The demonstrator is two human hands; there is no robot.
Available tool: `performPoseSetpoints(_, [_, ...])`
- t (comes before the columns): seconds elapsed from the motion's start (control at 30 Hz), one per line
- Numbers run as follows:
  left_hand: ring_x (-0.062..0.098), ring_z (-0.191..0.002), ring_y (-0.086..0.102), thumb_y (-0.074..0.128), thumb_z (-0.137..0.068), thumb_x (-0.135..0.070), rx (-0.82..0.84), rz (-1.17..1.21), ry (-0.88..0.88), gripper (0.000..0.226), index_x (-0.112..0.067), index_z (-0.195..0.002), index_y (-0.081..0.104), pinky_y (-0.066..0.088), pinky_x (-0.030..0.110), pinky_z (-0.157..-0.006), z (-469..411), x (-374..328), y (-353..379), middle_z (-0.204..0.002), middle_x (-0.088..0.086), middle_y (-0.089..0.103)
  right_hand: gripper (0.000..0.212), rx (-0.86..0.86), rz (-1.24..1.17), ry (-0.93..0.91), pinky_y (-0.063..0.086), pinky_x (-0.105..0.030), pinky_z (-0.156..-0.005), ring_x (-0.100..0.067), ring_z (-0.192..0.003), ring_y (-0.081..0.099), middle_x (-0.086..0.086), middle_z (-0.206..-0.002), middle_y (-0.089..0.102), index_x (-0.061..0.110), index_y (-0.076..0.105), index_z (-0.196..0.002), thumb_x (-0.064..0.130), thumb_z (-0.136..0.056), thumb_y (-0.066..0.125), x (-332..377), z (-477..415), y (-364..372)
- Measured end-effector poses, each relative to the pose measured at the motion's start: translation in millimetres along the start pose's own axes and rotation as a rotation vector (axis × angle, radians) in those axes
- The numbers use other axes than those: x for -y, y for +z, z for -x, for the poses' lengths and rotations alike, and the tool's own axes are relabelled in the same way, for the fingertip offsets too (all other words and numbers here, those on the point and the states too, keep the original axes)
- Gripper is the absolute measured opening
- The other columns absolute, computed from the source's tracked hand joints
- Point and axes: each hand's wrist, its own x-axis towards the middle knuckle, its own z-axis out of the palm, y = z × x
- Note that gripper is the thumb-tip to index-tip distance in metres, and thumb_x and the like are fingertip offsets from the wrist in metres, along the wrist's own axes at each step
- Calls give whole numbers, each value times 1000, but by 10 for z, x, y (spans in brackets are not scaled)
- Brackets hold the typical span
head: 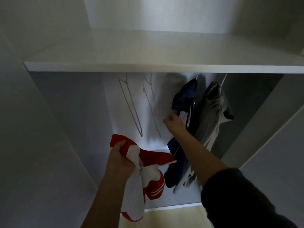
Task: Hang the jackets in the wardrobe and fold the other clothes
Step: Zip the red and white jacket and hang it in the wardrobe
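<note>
Red-and-white jacket bunched in the left hand at the open wardrobe (65, 104).

The left hand (120, 158) grips the soft, crumpled red-and-white jacket (153, 156), its striped cuff hanging below the fist. Above and just right of that hand, two thin bare wire hangers (131, 109) dangle against the smooth white back panel, with open room around them. The right hand (174, 122) reaches up beside them, touching the limp navy jacket (185, 94); it is blurred, so its grasp cannot be told. A grey jacket (212, 109) hangs further right. The flat white shelf (148, 68) edge runs above both hands.
</note>
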Motion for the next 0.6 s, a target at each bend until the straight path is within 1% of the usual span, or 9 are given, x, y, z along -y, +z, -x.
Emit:
performPoseSetpoints(0.07, [25,-92,58,52,-94,-20,-27,13,24,33,-6,-124,57,43,40,-100,-110,-140,6,-107,10,62,60,40,33,9,41,-23,-94,-25,-120,49,-16,-143,42,4,25,-148,22,-98,52,112,-364,201])
performPoseSetpoints(0.1, [24,-89,58,52,-94,-19,-32,19,25,28,-6,-118,59,42,40,-101,-158,-206,8,-100,9,62,60,46,38,28,45,-30,-95,-28,-117,51,-18,-141,43,5,24,-149,21,-98,51,143,-514,274])
performPoseSetpoints(0.17, [22,-85,58,53,-94,-18,-44,31,32,21,-7,-111,60,42,38,-99,-241,-330,-11,-94,8,60,50,32,-49,89,49,-34,-79,-24,-91,58,-18,-126,53,6,33,-145,16,-98,48,193,-726,402])
performPoseSetpoints(0.2, [21,-84,57,53,-95,-17,-53,31,41,20,-8,-111,59,43,37,-96,-284,-380,-31,-92,7,60,42,9,-61,81,48,-32,-72,-18,-78,55,-14,-114,56,6,41,-139,15,-99,45,214,-784,447])
performPoseSetpoints(0.23, [21,-82,57,53,-95,-17,-62,29,52,22,-9,-115,58,43,36,-93,-321,-423,-62,-90,7,59,35,-29,-28,41,46,-29,-69,-14,-72,51,-12,-106,56,4,49,-133,14,-99,42,237,-807,481])
performPoseSetpoints(0.37, [22,-82,56,51,-96,-19,-51,9,57,37,-7,-130,53,41,38,-96,-374,-531,-164,-90,7,58,31,-143,-10,-87,41,-21,-75,-16,-89,53,-12,-111,61,-1,63,-112,3,-98,36,284,-795,538])
performPoseSetpoints(0.43, [22,-82,56,50,-96,-20,-43,-15,42,32,-6,-124,56,44,40,-91,-358,-533,-211,-89,8,58,32,-170,-18,-115,42,-21,-73,-15,-85,53,-8,-104,59,1,65,-109,1,-97,35,327,-732,495])
performPoseSetpoints(0.5, [23,-81,56,51,-95,-19,-28,-46,29,22,-5,-108,60,47,40,-81,-355,-500,-241,-89,9,59,31,-197,-57,-140,42,-18,-61,-9,-70,50,-6,-94,57,0,65,-107,2,-98,36,370,-660,430])
performPoseSetpoints(0.6, [24,-80,57,52,-94,-20,-11,-101,20,18,-4,-96,61,48,40,-76,-283,-403,-247,-87,11,60,30,-240,-111,-161,36,-11,-46,-7,-58,44,1,-76,54,2,66,-105,7,-100,37,400,-512,300])
